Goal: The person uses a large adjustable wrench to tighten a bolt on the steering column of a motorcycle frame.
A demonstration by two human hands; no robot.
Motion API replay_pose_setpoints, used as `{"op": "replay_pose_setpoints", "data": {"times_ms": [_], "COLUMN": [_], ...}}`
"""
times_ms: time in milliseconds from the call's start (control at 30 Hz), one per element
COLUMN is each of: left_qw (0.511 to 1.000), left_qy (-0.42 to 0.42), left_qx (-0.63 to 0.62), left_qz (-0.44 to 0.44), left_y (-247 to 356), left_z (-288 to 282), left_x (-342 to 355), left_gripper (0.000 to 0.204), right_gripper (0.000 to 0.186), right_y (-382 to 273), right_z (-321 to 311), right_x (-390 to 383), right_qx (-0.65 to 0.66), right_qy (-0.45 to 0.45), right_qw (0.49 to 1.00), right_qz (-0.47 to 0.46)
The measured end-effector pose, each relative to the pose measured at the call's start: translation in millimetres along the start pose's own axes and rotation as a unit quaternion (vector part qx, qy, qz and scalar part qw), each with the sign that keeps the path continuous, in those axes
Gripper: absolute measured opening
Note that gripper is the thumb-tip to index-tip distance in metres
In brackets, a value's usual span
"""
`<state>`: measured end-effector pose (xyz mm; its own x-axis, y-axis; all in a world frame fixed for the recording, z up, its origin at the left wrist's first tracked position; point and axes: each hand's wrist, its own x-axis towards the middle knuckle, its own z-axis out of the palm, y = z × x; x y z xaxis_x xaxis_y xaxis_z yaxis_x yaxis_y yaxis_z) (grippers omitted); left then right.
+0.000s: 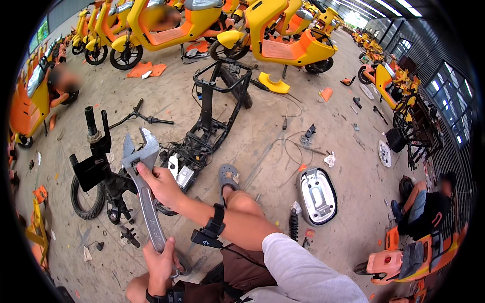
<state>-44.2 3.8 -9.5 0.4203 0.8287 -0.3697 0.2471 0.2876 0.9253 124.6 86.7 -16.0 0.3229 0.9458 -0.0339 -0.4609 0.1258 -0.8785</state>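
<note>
A large grey adjustable wrench (pixel 147 199) is held up in front of me, its jaws at the upper end and spread apart. My left hand (pixel 160 260) is closed around the lower end of its handle. Just below the jaws, my right hand (pixel 162 186) grips the wrench head, with the thumb at the adjusting screw. Beside the jaws stands a black scooter frame's front end (pixel 112 177), its bare steering tube (pixel 91 123) pointing up. The jaws look apart from this tube. Behind my right hand lies the rest of the black frame (pixel 207 118).
A loose tyre (pixel 87 204) lies left of the frame, a handlebar (pixel 139 117) beyond it. To the right are a scooter seat (pixel 317 197) and a shock absorber (pixel 294 222). Yellow scooters (pixel 288 48) line the back. Another person (pixel 429 209) sits at the far right.
</note>
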Motion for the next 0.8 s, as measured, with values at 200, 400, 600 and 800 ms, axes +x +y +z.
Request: {"op": "replay_pose_setpoints", "data": {"times_ms": [200,400,600,800], "left_qw": [1.0,0.999,0.998,0.998], "left_qy": [-0.012,-0.005,-0.047,-0.031], "left_qx": [0.005,0.03,0.003,0.051], "left_qz": [0.004,-0.012,-0.035,-0.018], "left_y": [0,-4,0,-4], "left_z": [0,-3,-6,-10], "left_x": [-1,-2,-2,-1], "left_gripper": [0.027,0.028,0.029,0.031], "right_gripper": [0.057,0.058,0.041,0.044], "right_y": [-2,6,-10,-11], "right_z": [-1,0,1,0], "right_x": [-5,-2,-11,-11], "right_qx": [0.043,-0.008,0.006,0.0], "right_qy": [0.05,0.081,0.005,0.026], "right_qw": [0.997,0.996,1.0,1.0], "right_qz": [0.042,0.04,-0.023,0.016]}}
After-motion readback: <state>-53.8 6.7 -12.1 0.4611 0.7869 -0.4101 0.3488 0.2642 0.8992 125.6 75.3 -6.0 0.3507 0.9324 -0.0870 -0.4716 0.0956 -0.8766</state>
